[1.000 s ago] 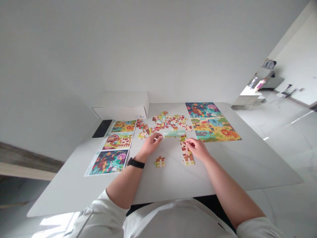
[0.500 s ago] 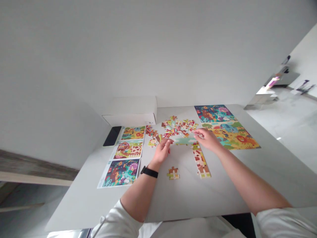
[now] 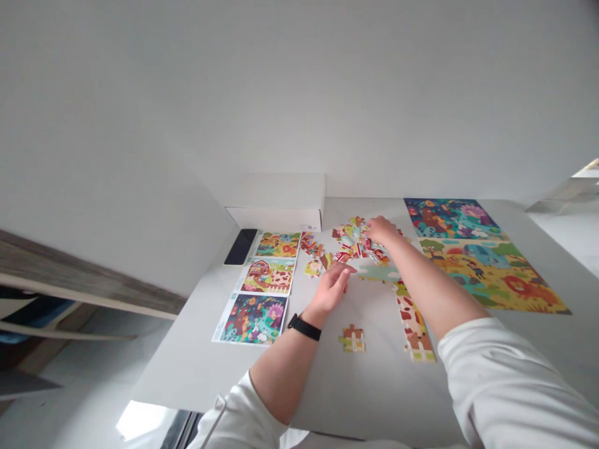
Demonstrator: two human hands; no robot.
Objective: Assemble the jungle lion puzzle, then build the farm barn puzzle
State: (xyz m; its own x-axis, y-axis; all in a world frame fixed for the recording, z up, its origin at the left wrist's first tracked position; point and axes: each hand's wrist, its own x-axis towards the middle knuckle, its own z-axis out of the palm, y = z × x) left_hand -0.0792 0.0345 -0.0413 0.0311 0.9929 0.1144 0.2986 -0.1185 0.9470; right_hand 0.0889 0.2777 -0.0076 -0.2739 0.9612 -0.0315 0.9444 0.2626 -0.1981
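Now the left hand [image 3: 332, 287] extends loosely; right hand [image 3: 380, 231] reaches puzzle pieces [image 3: 347, 241], grip unclear.

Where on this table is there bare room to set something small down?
Bare tabletop shows at the near left, in front of the three-picture sheet; another patch lies between the small puzzle bit and the joined puzzle strip. It's crowded farther back, where the right hand reaches among loose pieces, with the left hand just nearer.
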